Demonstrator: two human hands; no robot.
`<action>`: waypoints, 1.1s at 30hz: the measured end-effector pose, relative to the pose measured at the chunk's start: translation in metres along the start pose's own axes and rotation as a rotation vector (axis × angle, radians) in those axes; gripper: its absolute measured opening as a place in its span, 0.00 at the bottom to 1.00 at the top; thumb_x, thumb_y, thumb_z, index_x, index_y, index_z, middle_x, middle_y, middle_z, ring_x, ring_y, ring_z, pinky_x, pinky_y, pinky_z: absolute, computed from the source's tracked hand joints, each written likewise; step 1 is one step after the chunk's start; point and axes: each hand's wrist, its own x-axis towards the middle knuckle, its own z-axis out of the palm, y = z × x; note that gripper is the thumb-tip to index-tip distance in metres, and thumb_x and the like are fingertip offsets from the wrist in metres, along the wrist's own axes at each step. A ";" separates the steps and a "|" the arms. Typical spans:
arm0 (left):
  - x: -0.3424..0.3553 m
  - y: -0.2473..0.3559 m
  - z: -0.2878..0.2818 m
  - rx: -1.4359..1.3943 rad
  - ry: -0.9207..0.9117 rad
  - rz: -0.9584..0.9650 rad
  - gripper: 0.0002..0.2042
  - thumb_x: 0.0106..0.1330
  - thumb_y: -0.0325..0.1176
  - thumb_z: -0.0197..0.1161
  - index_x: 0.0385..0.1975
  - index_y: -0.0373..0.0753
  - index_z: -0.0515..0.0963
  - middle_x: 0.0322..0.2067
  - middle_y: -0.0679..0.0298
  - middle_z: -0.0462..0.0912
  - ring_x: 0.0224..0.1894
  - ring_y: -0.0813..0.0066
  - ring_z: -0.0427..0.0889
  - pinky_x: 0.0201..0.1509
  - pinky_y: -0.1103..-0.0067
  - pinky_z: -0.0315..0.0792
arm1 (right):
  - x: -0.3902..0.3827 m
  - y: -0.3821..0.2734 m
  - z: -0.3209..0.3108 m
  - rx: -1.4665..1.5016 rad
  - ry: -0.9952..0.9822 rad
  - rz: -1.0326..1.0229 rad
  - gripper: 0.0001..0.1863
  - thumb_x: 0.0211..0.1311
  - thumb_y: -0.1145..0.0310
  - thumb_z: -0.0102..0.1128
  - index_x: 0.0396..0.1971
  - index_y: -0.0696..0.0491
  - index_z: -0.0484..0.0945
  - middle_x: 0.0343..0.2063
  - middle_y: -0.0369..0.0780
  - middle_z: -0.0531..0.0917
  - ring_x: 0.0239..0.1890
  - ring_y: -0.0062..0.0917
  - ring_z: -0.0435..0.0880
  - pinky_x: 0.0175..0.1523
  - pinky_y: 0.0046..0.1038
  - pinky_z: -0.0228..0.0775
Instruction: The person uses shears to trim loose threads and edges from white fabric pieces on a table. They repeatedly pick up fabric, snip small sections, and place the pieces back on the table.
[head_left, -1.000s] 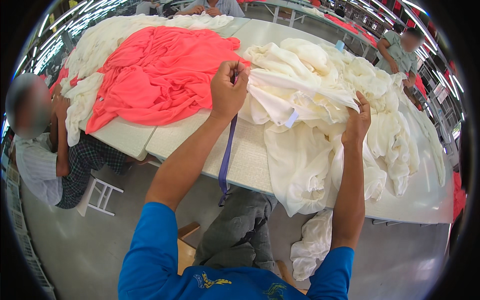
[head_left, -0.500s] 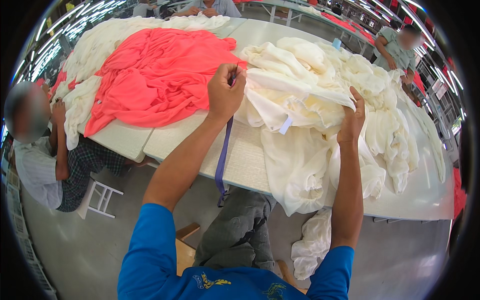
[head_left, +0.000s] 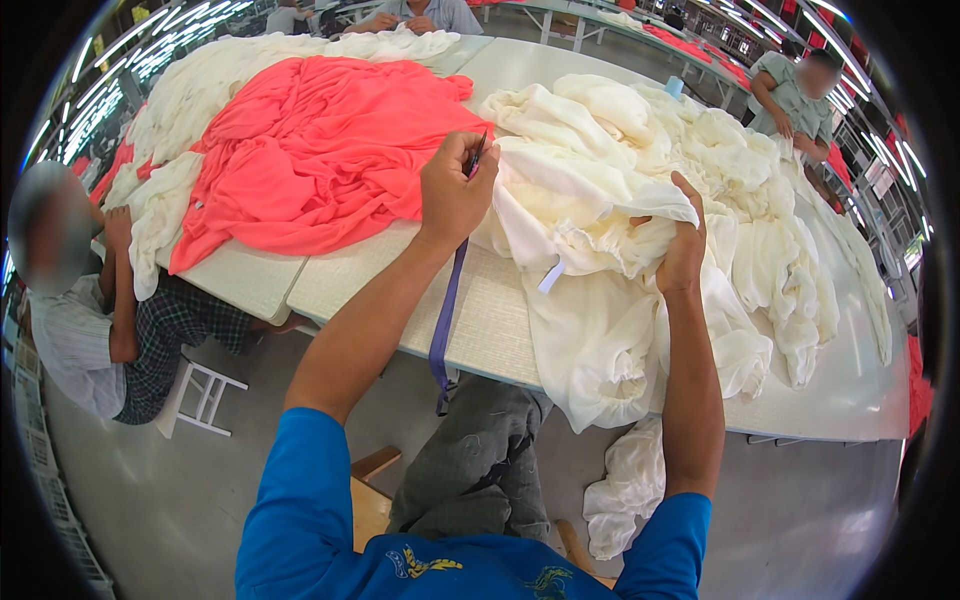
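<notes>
My left hand [head_left: 455,190] is closed on small dark snips [head_left: 479,150], held upright beside the near fold of a cream garment [head_left: 570,200]; a long purple strap [head_left: 450,310] hangs below that hand over the table edge. My right hand [head_left: 682,250] grips the garment's right part, with fingers partly under a fold. A pale tag [head_left: 551,276] lies on the fabric between my hands. More cream fabric [head_left: 590,340] drapes over the near edge of the table [head_left: 330,280].
A coral fabric heap [head_left: 310,160] and cream cloth [head_left: 180,90] cover the left side. A seated co-worker [head_left: 70,340] is at left, another [head_left: 790,100] at far right, another [head_left: 410,20] across the table. A cream bundle [head_left: 620,490] hangs low beside my legs.
My right hand has shifted left, with its fingers moving under the fabric fold. My left hand has tilted slightly, showing more of the dark snips. The tag on the fabric has shifted slightly.
</notes>
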 end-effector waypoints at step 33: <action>-0.008 0.004 0.005 0.116 -0.021 0.083 0.05 0.69 0.27 0.62 0.39 0.33 0.76 0.29 0.64 0.80 0.28 0.80 0.75 0.34 0.81 0.71 | -0.054 -0.005 0.052 -1.199 -0.684 -0.414 0.22 0.63 0.55 0.65 0.48 0.56 0.81 0.42 0.43 0.84 0.50 0.38 0.81 0.53 0.37 0.72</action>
